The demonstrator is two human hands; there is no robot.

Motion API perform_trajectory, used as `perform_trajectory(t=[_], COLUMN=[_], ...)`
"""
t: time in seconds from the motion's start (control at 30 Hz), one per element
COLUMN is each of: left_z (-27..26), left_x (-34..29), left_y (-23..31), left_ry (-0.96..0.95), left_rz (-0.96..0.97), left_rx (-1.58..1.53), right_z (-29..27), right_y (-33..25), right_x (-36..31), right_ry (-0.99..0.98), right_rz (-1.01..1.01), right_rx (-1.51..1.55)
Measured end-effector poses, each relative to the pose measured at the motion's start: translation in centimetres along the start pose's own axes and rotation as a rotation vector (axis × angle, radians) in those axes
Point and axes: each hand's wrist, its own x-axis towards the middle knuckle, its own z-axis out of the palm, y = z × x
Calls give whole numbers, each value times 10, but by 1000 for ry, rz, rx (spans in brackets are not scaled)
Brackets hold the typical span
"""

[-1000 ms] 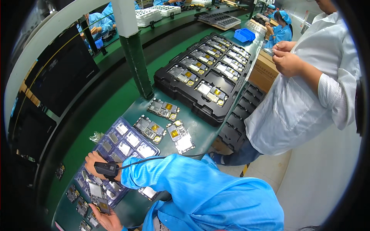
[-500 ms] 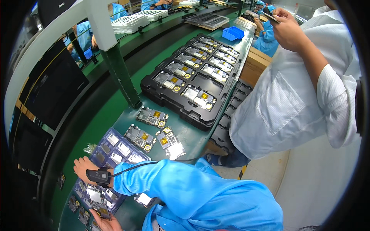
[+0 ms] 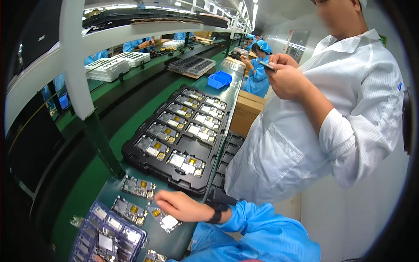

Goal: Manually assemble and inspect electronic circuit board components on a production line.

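Note:
My right hand [image 3: 180,206] is over a circuit board [image 3: 169,222] with a silver shield and yellow patch. Its fingers point left and look blurred; whether they touch the board I cannot tell. At the lower edge only a bit of my left hand [image 3: 99,259] shows, at a circuit board [image 3: 107,243] that it holds over a purple-tinted clear tray [image 3: 139,235]. Small silver parts sit in that tray's pockets. Two more boards lie beside my right hand, an upper board [image 3: 139,187] and a lower board [image 3: 129,210]. Another board [image 3: 155,256] lies near the bottom edge.
A large black tray [image 3: 198,187] holds several circuit boards in rows. Beyond it are a blue bin [image 3: 219,79] and stacked trays [image 3: 191,65]. A post [image 3: 104,144] stands left of the black tray. On the right a person in a white coat [image 3: 279,148] holds a small flat object.
My right hand has moved from above the purple tray to the loose board near the black tray. The view has tilted up and right. My left hand has dropped mostly out of view.

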Motion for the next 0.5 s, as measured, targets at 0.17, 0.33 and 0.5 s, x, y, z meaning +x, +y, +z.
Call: perform_trajectory(t=[0.17,0.33,0.5], left_z=[-47,-42,-59], left_x=[23,31,38], left_y=[-13,-15,-19], left_ry=[60,85,101], left_rz=[24,53,133], left_rx=[131,235,366], right_z=[20,29,39], right_y=[46,62,85], right_x=[-35,-41,-45], right_ry=[170,256,346], right_rz=[75,57,-39], right_rx=[65,38,-46])
